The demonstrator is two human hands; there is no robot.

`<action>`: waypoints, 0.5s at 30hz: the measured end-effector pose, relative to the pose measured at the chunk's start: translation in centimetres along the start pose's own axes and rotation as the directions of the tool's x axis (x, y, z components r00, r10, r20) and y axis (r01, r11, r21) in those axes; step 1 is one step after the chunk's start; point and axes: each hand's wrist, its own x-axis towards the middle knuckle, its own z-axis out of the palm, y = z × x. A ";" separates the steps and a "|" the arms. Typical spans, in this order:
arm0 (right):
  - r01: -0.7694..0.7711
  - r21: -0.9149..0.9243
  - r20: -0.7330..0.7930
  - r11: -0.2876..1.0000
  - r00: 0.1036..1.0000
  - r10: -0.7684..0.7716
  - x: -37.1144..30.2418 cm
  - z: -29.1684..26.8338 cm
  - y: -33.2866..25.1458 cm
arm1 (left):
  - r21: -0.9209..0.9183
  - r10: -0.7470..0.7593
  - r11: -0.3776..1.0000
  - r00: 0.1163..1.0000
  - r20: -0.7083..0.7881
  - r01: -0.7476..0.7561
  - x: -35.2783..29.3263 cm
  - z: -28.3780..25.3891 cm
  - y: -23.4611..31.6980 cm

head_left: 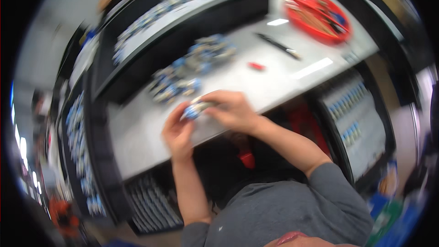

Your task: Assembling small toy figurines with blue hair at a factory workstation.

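Over the near edge of the white table, my left hand and my right hand meet at a small blue and cream piece. Fingers of both hands are closed on it, the right thumb and forefinger at its right side. Motion blur hides its exact kind. Just beyond my hands lies a loose pile of similar blue and cream pieces. A small red object rests right of the pile, and farther off is a slim black pen-like tool.
A round red tray holding several tools stands at the far right. Black trays with rows of similar pieces border the table: one at the back, one at the left, one at the lower right. Another rowed tray sits below the table's left end.
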 end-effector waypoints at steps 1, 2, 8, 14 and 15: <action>-0.014 0.072 -0.005 0.997 1.000 0.014 0.1 -0.6 -0.2 | 0.055 0.026 0.998 0.999 -0.029 -0.025 0.0 -0.2 0.0; 0.025 0.098 -0.035 0.995 0.999 -0.022 -0.2 -1.6 -0.7 | 0.091 0.041 0.995 0.999 -0.035 -0.037 0.0 -1.0 -0.2; -0.024 -0.183 -0.561 0.983 0.824 -0.084 -5.2 -15.9 -2.2 | 0.163 -0.021 0.986 0.997 -0.068 0.032 0.2 -1.2 1.3; -0.640 -0.360 -0.927 0.679 0.331 -0.180 -22.7 -34.8 3.6 | 0.225 -0.058 0.972 0.996 -0.061 0.070 0.4 0.0 0.9; -0.729 -0.328 -0.944 0.600 0.284 -0.171 -26.7 -37.3 5.5 | 0.226 -0.058 0.971 0.996 -0.063 0.071 0.4 -0.1 0.9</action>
